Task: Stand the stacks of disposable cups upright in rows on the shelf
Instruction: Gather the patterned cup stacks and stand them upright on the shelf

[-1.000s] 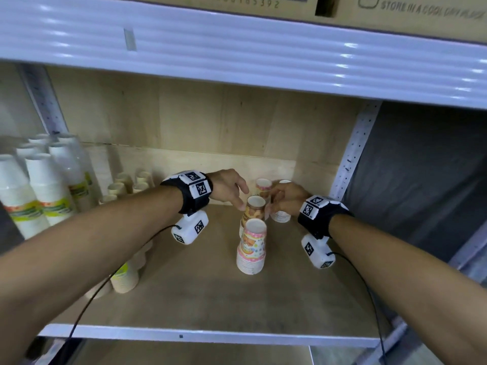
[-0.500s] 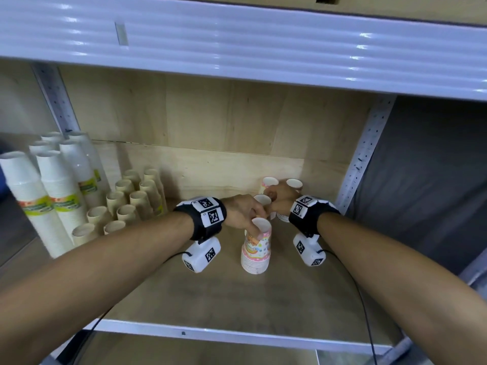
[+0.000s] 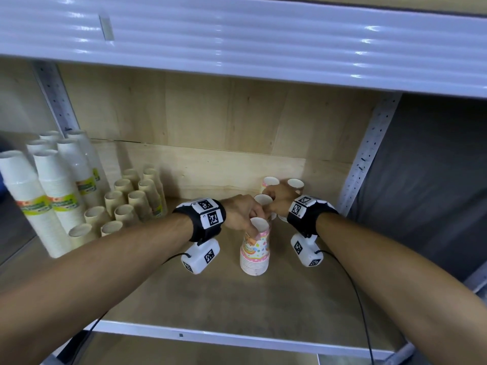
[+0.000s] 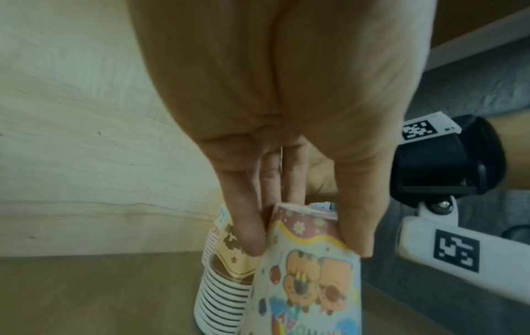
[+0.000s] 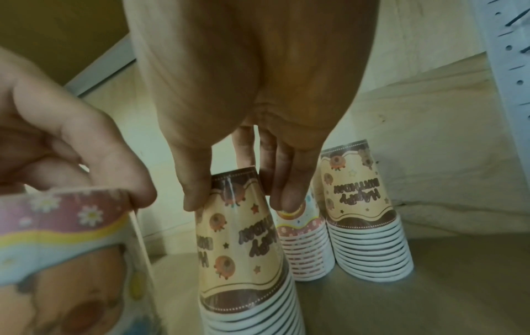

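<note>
You are mid-placement: your left hand (image 3: 241, 214) pinches the top of the pastel cartoon cup stack (image 3: 255, 250) at the front, and your right hand (image 3: 278, 198) pinches the brown birthday cup stack (image 5: 246, 244) behind it. Both stand rim-down on the shelf (image 3: 184, 293), near two stacks at the back. Next, I judge, square them into line, then let go.

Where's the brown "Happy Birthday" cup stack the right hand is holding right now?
In the right wrist view, the brown stack stands centre, pinched at its top by the right hand, behind the pink stack on the shelf.
</note>
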Available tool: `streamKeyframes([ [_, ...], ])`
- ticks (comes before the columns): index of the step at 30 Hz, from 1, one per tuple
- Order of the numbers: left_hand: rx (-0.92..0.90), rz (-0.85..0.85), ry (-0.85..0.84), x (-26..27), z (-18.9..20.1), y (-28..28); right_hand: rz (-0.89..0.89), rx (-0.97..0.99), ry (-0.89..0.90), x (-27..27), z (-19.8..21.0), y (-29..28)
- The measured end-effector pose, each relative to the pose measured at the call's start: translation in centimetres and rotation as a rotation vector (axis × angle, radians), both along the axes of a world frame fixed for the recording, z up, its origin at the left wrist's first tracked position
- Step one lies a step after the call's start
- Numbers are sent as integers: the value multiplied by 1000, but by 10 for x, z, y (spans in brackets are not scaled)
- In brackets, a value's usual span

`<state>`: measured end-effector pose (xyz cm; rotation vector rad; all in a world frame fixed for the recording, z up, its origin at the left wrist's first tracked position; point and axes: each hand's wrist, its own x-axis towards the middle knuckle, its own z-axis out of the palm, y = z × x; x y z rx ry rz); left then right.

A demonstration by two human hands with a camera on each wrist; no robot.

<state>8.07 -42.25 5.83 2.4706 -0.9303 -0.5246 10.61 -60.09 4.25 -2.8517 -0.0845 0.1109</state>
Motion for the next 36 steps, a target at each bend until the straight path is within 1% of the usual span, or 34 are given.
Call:
streamKeyframes([
  [1,3,0,-2,1,1,1,13,-27,2,-1,1,-3],
  [4,18,13,-12,4,8,3,-36,62,60,-3,5,-9],
  [8,44,43,-50,14,18,2,-80,166,-17,1,3,-27],
  [11,53,82,-84,24,24,-2,-86,223,-34,-6,13,-37],
  [14,52,122,-117,35,28,-8,-119,207,-28,-10,20,-49],
  [18,57,162,-169,45,32,-21,-171,173,-22,-11,18,-66],
  [23,68,195,-212,51,28,-39,-171,167,6,-14,16,-76],
  [29,61,235,-203,58,15,-55,-169,168,26,-14,12,-80],
  [36,64,237,-225,57,10,-67,-146,120,18,-11,6,-80],
])
